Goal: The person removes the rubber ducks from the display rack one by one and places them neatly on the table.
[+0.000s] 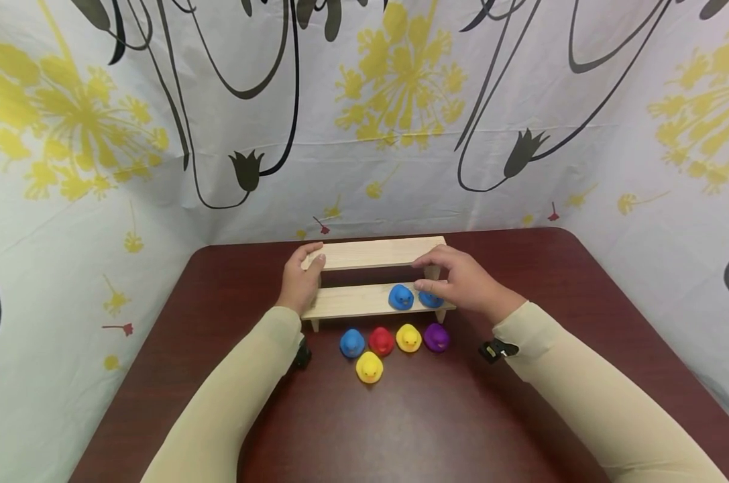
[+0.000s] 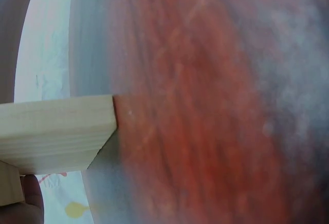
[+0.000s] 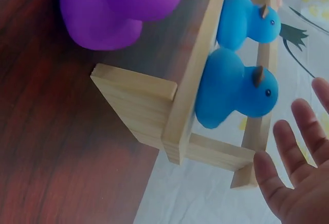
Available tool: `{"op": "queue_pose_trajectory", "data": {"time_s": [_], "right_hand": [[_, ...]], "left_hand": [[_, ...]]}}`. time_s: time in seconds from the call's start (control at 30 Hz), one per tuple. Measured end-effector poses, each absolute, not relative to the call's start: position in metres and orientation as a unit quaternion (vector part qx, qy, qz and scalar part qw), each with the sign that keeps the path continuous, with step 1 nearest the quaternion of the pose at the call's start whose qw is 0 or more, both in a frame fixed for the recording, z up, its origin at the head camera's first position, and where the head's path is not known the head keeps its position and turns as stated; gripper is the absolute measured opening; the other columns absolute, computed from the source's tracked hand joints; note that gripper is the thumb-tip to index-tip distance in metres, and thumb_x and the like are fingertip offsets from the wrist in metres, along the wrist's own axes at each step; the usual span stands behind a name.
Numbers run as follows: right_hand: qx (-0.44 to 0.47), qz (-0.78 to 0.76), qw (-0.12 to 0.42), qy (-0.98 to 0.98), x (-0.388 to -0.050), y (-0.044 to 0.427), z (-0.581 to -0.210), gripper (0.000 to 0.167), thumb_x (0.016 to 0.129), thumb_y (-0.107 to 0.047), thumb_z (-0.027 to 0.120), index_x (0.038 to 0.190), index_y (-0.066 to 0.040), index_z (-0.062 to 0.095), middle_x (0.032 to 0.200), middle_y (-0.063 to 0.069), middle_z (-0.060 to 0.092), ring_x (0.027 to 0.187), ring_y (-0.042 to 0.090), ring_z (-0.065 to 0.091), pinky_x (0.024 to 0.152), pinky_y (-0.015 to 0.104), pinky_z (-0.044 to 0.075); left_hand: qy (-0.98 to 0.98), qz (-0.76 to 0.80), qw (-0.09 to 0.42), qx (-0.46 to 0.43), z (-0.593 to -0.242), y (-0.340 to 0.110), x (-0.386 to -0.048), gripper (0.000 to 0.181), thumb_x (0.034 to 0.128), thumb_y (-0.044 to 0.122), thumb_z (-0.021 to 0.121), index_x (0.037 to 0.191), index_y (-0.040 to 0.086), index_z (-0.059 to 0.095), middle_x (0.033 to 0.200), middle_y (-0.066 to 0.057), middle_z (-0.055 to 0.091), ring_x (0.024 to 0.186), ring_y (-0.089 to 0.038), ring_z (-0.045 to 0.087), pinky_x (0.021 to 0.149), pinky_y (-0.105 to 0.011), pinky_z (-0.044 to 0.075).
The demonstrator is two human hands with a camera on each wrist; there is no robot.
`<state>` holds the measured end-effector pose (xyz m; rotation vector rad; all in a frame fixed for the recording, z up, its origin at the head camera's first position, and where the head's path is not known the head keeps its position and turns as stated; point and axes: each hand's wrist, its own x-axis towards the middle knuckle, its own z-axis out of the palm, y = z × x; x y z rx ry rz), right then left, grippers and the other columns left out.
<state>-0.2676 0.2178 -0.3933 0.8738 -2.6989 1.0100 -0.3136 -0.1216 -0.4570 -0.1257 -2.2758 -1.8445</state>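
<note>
A two-tier wooden shelf [image 1: 376,252] stands on the table, its end seen close in the left wrist view as a pale board [image 2: 61,118]. My left hand [image 1: 300,282] grips the left end of the upper tier. Two blue rubber ducks [image 1: 401,298] sit side by side at the right of the lower tier. My right hand [image 1: 463,280] is beside the rightmost duck, partly covering it in the head view. In the right wrist view, the right hand's fingers [image 3: 290,149] are spread near that blue duck [image 3: 221,90], with a gap between.
In front of the shelf, several ducks stand on the dark red table [image 1: 424,429]: blue [image 1: 352,343], red [image 1: 381,342], yellow [image 1: 409,338] and purple [image 1: 436,337], with another yellow duck [image 1: 369,368] nearer. A patterned cloth [image 1: 352,194] hangs behind.
</note>
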Motion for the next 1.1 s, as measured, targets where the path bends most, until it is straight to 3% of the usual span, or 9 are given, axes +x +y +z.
{"op": "queue_pose_trajectory", "data": {"time_s": [0.47, 0.8, 1.1], "right_hand": [[0.27, 0.293, -0.013, -0.917, -0.267, 0.204, -0.406, 0.045, 0.092, -0.03, 0.085, 0.131, -0.014, 0.074, 0.122, 0.003, 0.067, 0.104, 0.025, 0.063, 0.094, 0.045, 0.056], [0.28, 0.268, -0.039, -0.921, -0.267, 0.199, -0.406, 0.045, 0.092, -0.033, 0.084, 0.13, -0.013, 0.074, 0.123, 0.007, 0.067, 0.104, 0.029, 0.064, 0.096, 0.048, 0.057], [0.27, 0.258, -0.041, -0.927, -0.267, 0.196, -0.405, 0.045, 0.089, -0.033, 0.087, 0.128, -0.014, 0.075, 0.123, 0.007, 0.066, 0.103, 0.028, 0.065, 0.091, 0.043, 0.059]], "left_hand": [[-0.767, -0.631, 0.107, -0.046, -0.46, -0.121, -0.315, 0.032, 0.1079, 0.023, 0.061, 0.139, 0.017, 0.066, 0.153, -0.007, 0.055, 0.142, -0.022, 0.047, 0.122, -0.045, 0.034], [-0.764, -0.634, 0.111, -0.044, -0.459, -0.121, -0.315, 0.031, 0.1073, 0.021, 0.061, 0.138, 0.017, 0.067, 0.151, -0.007, 0.057, 0.139, -0.022, 0.049, 0.12, -0.044, 0.036], [-0.764, -0.634, 0.113, -0.049, -0.46, -0.121, -0.316, 0.032, 0.1073, 0.022, 0.061, 0.138, 0.015, 0.066, 0.151, -0.006, 0.057, 0.14, -0.023, 0.048, 0.121, -0.045, 0.035]]}}
